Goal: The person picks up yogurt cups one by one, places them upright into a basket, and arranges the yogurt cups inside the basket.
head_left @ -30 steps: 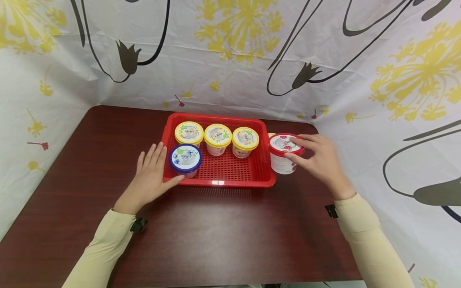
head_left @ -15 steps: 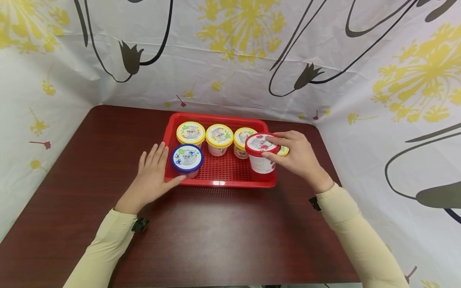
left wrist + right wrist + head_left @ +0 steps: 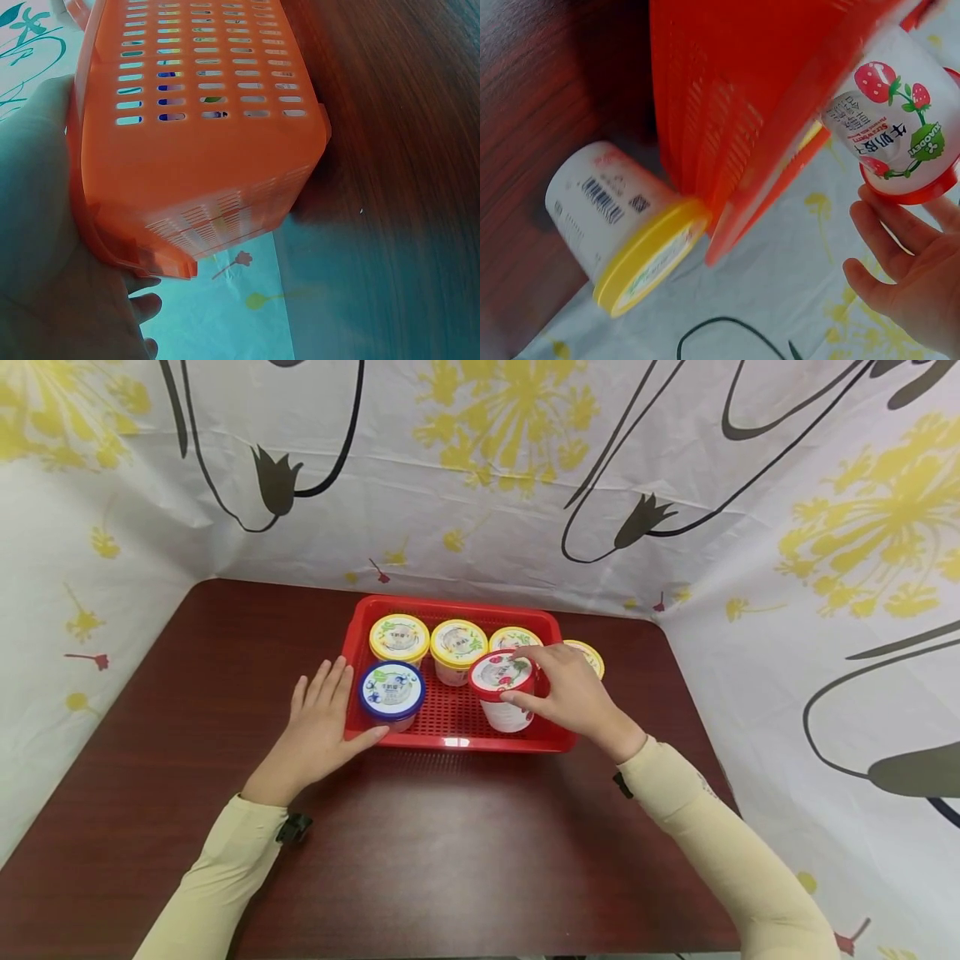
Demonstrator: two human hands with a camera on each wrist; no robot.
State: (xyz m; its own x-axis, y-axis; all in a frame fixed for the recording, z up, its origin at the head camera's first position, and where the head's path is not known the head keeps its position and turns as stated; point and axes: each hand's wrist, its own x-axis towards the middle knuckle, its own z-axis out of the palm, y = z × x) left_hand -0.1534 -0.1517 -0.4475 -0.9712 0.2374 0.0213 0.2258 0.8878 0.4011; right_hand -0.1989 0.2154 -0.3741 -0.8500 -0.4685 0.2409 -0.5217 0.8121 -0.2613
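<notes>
One strawberry cup (image 3: 498, 689) is showing its red lid near the centre of the frame, and your right hand (image 3: 572, 692) is pinching that lid between thumb and fingers. You are holding the cup just left of your palm, its long axis running close to upright. It is sitting within the outline of the red basket (image 3: 442, 742), right of the blue-lidded cup (image 3: 392, 693), with a gap showing between them; whether its base is touching the basket floor, you cannot tell. Your right hand is clearly being the nearer one: your left hand (image 3: 311, 735) is resting against the basket's left rim, fingers straight, thumb spread, well apart from the strawberry cup.
</notes>
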